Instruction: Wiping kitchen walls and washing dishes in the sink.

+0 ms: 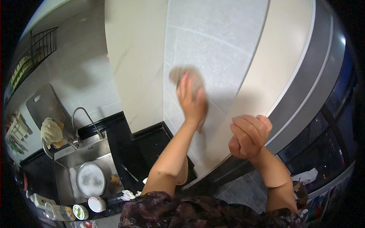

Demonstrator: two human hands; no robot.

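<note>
With its fingers spread, my left hand (pixel 191 98) presses a blurred beige-brown cloth (pixel 194 78) against the grey tiled wall (pixel 214 59). A part of the cloth hangs below the palm. My right hand (pixel 250 136) is curled into a fist beside the cream panel (pixel 273 65) at the wall's right; nothing shows in it, though the inside of the fist is hidden. Whether it touches the panel, I cannot tell.
A black countertop (pixel 129 154) lies below, with a steel sink (pixel 111 164) holding a round pan of suds (pixel 90 179). Near its front edge stand a white-lidded jar (pixel 97 204) and other containers. A faucet (pixel 85 114) and grey cutting board (pixel 45 102) are behind. A window is at right.
</note>
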